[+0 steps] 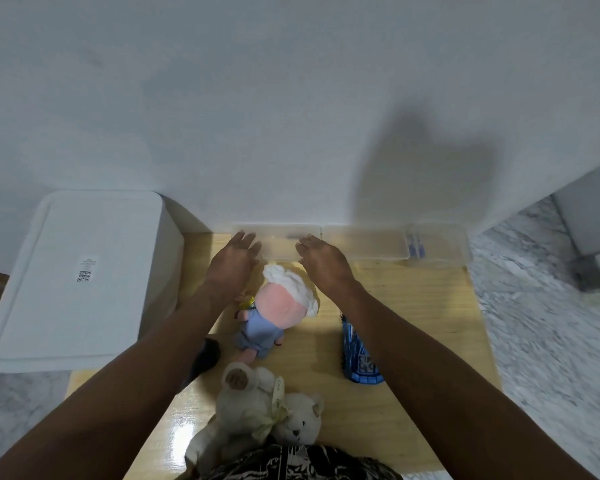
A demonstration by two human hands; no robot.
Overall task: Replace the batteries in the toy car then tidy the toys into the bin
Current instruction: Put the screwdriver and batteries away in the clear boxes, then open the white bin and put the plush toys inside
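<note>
Both my arms reach forward over the small wooden table (413,306). My left hand (234,259) and my right hand (321,259) hover with fingers straight at either end of a clear plastic box (279,244) by the wall; whether they touch it I cannot tell. The blue toy car (359,358) lies on the table, partly under my right forearm. A pink doll with white hair and blue clothes (274,317) lies between my arms. A cream teddy bear (264,414) lies at the near edge. The white lidded bin (77,278) stands left of the table.
A second clear box (364,242) and a clear container holding blue-striped batteries (437,247) sit along the wall to the right. A dark object (207,355) lies under my left forearm. Marbled floor surrounds the table; a white wall rises behind it.
</note>
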